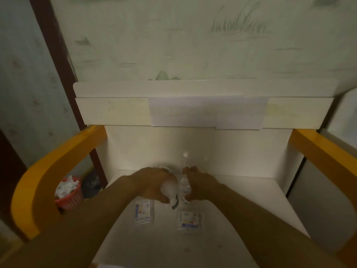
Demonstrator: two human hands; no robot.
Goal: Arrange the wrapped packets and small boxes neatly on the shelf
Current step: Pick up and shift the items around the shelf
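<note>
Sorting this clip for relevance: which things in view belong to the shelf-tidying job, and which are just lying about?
Part of the job:
- left packet lying on the shelf
- right packet lying on the shelf
- clear wrapped packet held by the right hand
- white wrapped item held by the left hand

Just lying about:
- red basket of crumpled paper
- paper sheets on the top ledge

A home room, by the look of it. Patterned wallpaper behind a white shelf. Red wastebasket sits far left.

Dim, soft-focus view — edges bowed, corners darker.
</note>
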